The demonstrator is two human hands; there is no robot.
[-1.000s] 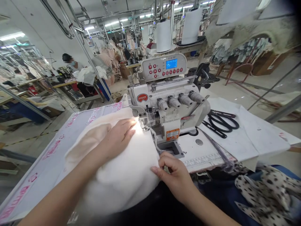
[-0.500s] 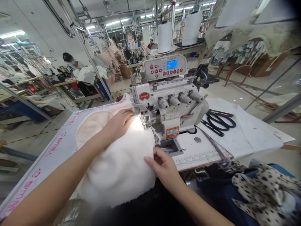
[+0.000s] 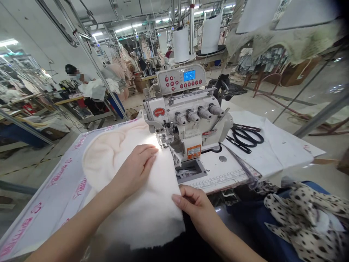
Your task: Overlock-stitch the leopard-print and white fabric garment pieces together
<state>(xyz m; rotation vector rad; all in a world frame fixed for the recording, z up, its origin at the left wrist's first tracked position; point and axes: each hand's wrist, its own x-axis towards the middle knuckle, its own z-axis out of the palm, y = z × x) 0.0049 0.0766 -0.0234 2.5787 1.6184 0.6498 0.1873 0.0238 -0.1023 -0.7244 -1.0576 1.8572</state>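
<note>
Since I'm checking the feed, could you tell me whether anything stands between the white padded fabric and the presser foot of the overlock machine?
Nothing visible does: the white padded fabric already reaches the presser foot. The left hand lies flat on the fabric just beside the foot, and the right hand is at its near edge.

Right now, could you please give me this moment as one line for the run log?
left hand: flat on white padded fabric | right hand: at its near edge | white overlock sewing machine: beside the fabric
</note>
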